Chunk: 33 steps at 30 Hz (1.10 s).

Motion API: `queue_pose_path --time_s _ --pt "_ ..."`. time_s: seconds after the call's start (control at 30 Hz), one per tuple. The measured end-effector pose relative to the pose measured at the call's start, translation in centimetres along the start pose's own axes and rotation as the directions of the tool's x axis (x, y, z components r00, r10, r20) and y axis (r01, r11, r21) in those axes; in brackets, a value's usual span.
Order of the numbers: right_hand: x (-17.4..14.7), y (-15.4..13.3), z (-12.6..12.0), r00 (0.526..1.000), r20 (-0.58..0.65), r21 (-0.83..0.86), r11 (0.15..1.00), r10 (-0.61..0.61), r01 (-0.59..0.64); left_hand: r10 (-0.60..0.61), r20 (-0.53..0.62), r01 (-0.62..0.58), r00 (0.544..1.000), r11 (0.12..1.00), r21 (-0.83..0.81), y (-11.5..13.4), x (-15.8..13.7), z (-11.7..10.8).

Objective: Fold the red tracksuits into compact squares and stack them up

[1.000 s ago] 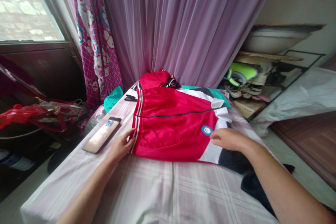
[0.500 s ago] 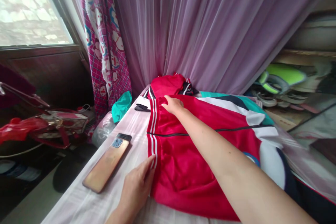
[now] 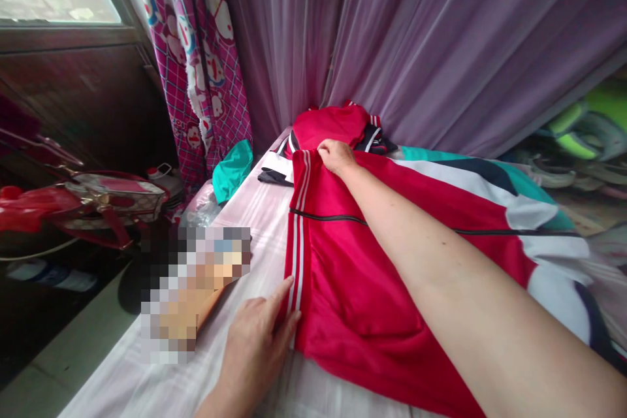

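Observation:
A red zip-up jacket [image 3: 362, 261] with white and navy panels lies spread on the bed. Its striped hem [image 3: 296, 248] faces left, and a dark zip runs across the middle. My left hand [image 3: 257, 333] rests at the near end of the hem, index finger and thumb apart and touching the stripes; its other fingers curl under. At the far side, my right hand [image 3: 336, 155] is closed, pinching the jacket's edge by the hem. My right forearm crosses over the jacket and hides part of it.
Beyond the jacket sits a pile of red and black clothes [image 3: 328, 127]. A blurred-out phone-shaped object [image 3: 196, 300] lies left on the pale sheet [image 3: 161, 392]. Teal cloth [image 3: 232, 170] hangs at the bed's edge. Purple curtains [image 3: 392, 46] stand behind; a handbag [image 3: 117, 199] is at left.
My left index finger has stretched out along the hem, apart from the thumb. The far jacket edge now sits pinched in my right hand. The view has shifted down and slightly left.

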State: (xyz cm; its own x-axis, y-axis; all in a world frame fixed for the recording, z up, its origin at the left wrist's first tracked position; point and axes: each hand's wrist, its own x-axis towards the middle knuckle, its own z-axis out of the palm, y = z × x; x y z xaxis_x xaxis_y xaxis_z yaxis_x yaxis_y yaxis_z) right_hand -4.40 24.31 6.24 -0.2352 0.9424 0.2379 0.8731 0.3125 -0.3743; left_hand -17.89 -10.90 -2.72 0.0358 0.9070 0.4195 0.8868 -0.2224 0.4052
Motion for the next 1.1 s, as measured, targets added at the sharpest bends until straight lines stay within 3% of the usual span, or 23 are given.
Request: queue_pose_path --time_s 0.1,0.2,0.37,0.43,0.53,0.6,0.67,0.77,0.83,0.9,0.97,1.1 --pt "-2.1 0.9 1.1 0.996 0.078 0.176 0.984 -0.047 0.033 -0.044 0.047 0.044 0.998 0.999 -0.005 -0.7 0.1 -0.5" --pt "-6.3 2.7 0.1 0.993 0.056 0.265 0.961 -0.1 0.082 -0.132 0.131 0.131 0.983 0.991 0.017 -0.9 0.3 -0.8" --pt "-18.8 8.0 -4.3 0.975 -0.02 0.193 0.956 -0.222 0.221 -0.261 0.246 0.239 0.934 0.964 0.115 -0.6 1.0 -1.6" --pt "-24.8 10.9 -5.9 0.984 -0.082 0.127 0.977 -0.16 0.17 -0.305 0.253 0.279 0.918 0.951 0.133 -0.8 1.2 -2.1" --pt "-33.3 15.6 -7.4 0.985 -0.171 -0.014 1.0 -0.001 -0.001 -0.377 0.229 0.35 0.897 0.925 0.151 -1.5 1.5 -2.9" --pt "-37.9 18.3 -8.1 0.979 -0.184 -0.089 0.99 0.089 -0.107 -0.378 0.186 0.346 0.907 0.921 0.179 -1.6 1.5 -3.1" --pt "-41.3 20.1 -8.8 0.972 -0.197 -0.111 0.982 0.132 -0.156 -0.277 0.079 0.256 0.958 0.945 0.205 -1.0 1.4 -3.1" --pt "-44.3 21.0 -10.1 0.972 -0.171 -0.052 0.983 0.163 -0.174 0.044 -0.052 -0.032 0.998 0.976 0.215 0.7 0.7 -2.9" --pt "-45.4 20.8 -10.9 0.985 -0.107 0.01 0.99 0.139 -0.139 0.262 0.019 -0.262 0.965 0.951 0.164 1.9 0.2 -2.7" --pt "-46.1 20.5 -11.5 0.996 -0.035 0.046 0.996 0.078 -0.076 0.401 0.145 -0.416 0.904 0.905 0.088 2.6 -0.3 -2.4" --pt "-46.6 20.2 -11.9 1.0 0.017 0.042 0.999 0.019 -0.02 0.442 0.228 -0.465 0.868 0.883 0.061 2.9 -0.5 -2.2" --pt "-46.5 20.0 -12.7 0.999 -0.002 -0.009 0.999 -0.043 0.043 0.434 0.295 -0.478 0.851 0.873 0.098 3.0 -0.5 -2.3"
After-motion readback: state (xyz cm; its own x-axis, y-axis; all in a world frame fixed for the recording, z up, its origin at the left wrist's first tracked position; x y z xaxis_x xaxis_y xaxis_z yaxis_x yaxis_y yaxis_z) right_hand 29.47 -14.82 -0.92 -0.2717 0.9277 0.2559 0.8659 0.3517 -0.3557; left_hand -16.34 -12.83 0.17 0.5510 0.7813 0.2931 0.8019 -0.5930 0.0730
